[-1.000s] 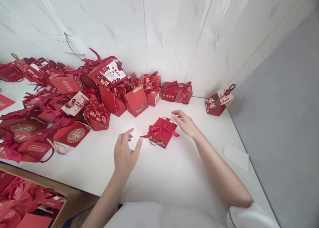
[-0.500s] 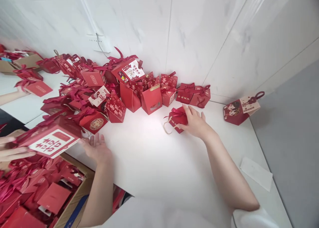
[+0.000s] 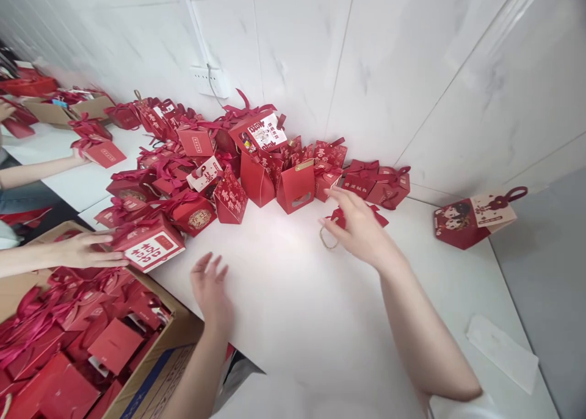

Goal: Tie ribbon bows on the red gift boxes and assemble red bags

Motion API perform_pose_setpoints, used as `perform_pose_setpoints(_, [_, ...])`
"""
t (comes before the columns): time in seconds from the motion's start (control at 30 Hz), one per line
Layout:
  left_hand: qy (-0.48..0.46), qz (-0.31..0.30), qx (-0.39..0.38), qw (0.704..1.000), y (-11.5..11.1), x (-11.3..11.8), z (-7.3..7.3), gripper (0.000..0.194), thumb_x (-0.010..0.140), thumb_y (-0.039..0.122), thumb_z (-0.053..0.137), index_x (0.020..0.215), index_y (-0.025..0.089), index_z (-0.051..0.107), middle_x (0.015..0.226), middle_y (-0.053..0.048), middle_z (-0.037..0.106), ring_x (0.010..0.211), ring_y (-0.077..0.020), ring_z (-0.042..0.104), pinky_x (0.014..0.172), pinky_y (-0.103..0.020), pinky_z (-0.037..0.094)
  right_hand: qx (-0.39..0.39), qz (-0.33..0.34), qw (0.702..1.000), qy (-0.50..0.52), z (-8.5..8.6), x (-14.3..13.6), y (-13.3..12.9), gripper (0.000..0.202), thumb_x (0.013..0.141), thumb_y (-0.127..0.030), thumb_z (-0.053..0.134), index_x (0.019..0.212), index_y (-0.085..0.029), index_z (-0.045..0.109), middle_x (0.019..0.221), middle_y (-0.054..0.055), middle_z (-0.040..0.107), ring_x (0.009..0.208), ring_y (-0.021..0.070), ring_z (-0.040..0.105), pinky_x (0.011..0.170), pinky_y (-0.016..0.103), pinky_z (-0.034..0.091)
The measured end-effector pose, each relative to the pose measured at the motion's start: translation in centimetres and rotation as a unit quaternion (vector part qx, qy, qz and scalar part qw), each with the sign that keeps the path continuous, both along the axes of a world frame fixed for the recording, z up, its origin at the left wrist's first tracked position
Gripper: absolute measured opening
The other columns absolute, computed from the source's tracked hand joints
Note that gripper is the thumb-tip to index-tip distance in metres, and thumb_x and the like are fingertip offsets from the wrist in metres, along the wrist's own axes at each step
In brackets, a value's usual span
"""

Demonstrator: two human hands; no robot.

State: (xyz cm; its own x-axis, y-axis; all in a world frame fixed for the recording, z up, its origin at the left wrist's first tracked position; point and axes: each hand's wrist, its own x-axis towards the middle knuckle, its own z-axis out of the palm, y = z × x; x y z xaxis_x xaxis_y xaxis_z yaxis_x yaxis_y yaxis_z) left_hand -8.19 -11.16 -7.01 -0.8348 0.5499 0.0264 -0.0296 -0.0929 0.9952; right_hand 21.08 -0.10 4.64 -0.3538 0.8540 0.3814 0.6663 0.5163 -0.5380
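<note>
My right hand (image 3: 361, 230) hovers with fingers spread just in front of a small red ribbon box (image 3: 379, 214). The hand hides most of that box, and its rope handle (image 3: 326, 239) lies on the white table (image 3: 297, 309). The box sits close to the row of red boxes by the wall. My left hand (image 3: 210, 288) is open, palm down, near the table's front edge. To its left lies a red box with a white label (image 3: 153, 248), with another person's hand (image 3: 86, 249) on it.
A heap of red gift boxes (image 3: 206, 163) runs along the tiled wall. A cardboard carton (image 3: 155, 376) full of red boxes stands at the lower left. A lone cartoon-printed box (image 3: 462, 221) and a white paper slip (image 3: 501, 352) lie at the right. Another arm holds a box (image 3: 103, 153) at the far left.
My right hand pushed the ribbon box back toward the wall row and lifted off it. My left hand swung left. Another person's hand set the white-labelled box on the table.
</note>
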Motion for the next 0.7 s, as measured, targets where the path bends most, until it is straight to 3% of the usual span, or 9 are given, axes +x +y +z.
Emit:
perform_pose_setpoints(0.07, [0.04, -0.1, -0.025, 0.994, -1.7, 1.9, -0.1, 0.027, 0.085, 0.04, 0.062, 0.105, 0.023, 0.06, 0.117, -0.008, 0.062, 0.104, -0.02, 0.063, 0.079, -0.028, 0.052, 0.006, 0.067, 0.997, 0.032, -0.7, -4.5, 0.1, 0.049, 0.092, -0.039, 0.055, 0.139, -0.024, 0.047, 0.142, 0.011, 0.05, 0.135, 0.0304, 0.043, 0.112, 0.053, 0.036])
perform_pose_setpoints(0.2, [0.085, -0.218, -0.082, 0.969, -3.1, 3.1, -0.1, 0.024, 0.086, 0.041, 0.061, 0.091, 0.018, 0.064, 0.086, -0.004, 0.064, 0.073, -0.0143, 0.058, 0.064, -0.024, 0.044, -0.042, 0.217, 0.972, 0.081, -3.2, -15.9, -0.5, 0.043, 0.094, -0.04, 0.054, 0.13, -0.016, 0.051, 0.132, 0.011, 0.057, 0.126, 0.0242, 0.051, 0.108, 0.04, 0.041])
perform_pose_setpoints(0.3, [0.131, -0.229, -0.09, 0.96, -3.8, 2.6, 0.0, 0.023, 0.086, 0.041, 0.059, 0.087, 0.018, 0.062, 0.069, 0.0, 0.058, 0.061, -0.0132, 0.052, 0.058, -0.024, 0.04, -0.054, 0.269, 0.96, 0.05, -4.8, -23.4, -1.2, 0.049, 0.093, -0.048, 0.053, 0.128, -0.014, 0.05, 0.126, 0.013, 0.058, 0.119, 0.0244, 0.055, 0.101, 0.039, 0.046])
perform_pose_setpoints(0.37, [0.202, -0.194, -0.084, 0.956, -4.7, 2.2, -0.1, 0.02, 0.087, 0.039, 0.059, 0.084, 0.019, 0.062, 0.06, 0.003, 0.052, 0.054, -0.012, 0.047, 0.053, -0.023, 0.036, 0.01, 0.306, 0.951, 0.037, -5.2, -27.1, -1.4, 0.054, 0.091, -0.051, 0.056, 0.129, -0.013, 0.049, 0.126, 0.013, 0.057, 0.118, 0.0244, 0.054, 0.1, 0.037, 0.046])
perform_pose_setpoints(0.47, [0.285, -0.158, -0.08, 0.942, -6.4, 1.5, -0.2, 0.018, 0.085, 0.035, 0.06, 0.085, 0.019, 0.067, 0.053, 0.004, 0.049, 0.045, -0.0101, 0.04, 0.048, -0.024, 0.028, 0.067, 0.352, 0.933, 0.035, -4.9, -30.9, -0.8, 0.071, 0.081, -0.058, 0.065, 0.134, -0.015, 0.046, 0.142, 0.012, 0.045, 0.13, 0.0264, 0.043, 0.109, 0.038, 0.037])
perform_pose_setpoints(0.57, [0.259, -0.143, -0.077, 0.952, -7.1, 1.0, -0.4, 0.018, 0.087, 0.035, 0.059, 0.087, 0.019, 0.067, 0.052, 0.004, 0.049, 0.045, -0.0105, 0.042, 0.047, -0.024, 0.029, 0.106, 0.39, 0.914, -0.023, -4.2, -33.6, 0.2, 0.103, 0.072, -0.072, 0.064, 0.146, -0.009, 0.03, 0.152, 0.02, 0.033, 0.14, 0.0354, 0.029, 0.114, 0.05, 0.026])
perform_pose_setpoints(0.63, [0.224, -0.14, -0.081, 0.961, -7.0, 0.7, -0.5, 0.019, 0.088, 0.036, 0.058, 0.09, 0.018, 0.066, 0.053, 0.004, 0.049, 0.047, -0.0112, 0.044, 0.048, -0.024, 0.03, 0.091, 0.401, 0.907, -0.091, -3.9, -34.7, 0.8, 0.116, 0.07, -0.076, 0.061, 0.15, -0.004, 0.019, 0.148, 0.024, 0.038, 0.138, 0.0401, 0.03, 0.112, 0.058, 0.024])
perform_pose_setpoints(0.7, [0.205, -0.138, -0.082, 0.966, -6.7, 0.5, -0.6, 0.02, 0.088, 0.037, 0.059, 0.09, 0.018, 0.065, 0.054, 0.004, 0.05, 0.049, -0.0116, 0.045, 0.049, -0.024, 0.032, 0.064, 0.397, 0.906, -0.135, -3.8, -34.7, 0.9, 0.116, 0.072, -0.074, 0.06, 0.151, -0.003, 0.014, 0.141, 0.025, 0.046, 0.134, 0.0395, 0.037, 0.111, 0.061, 0.023])
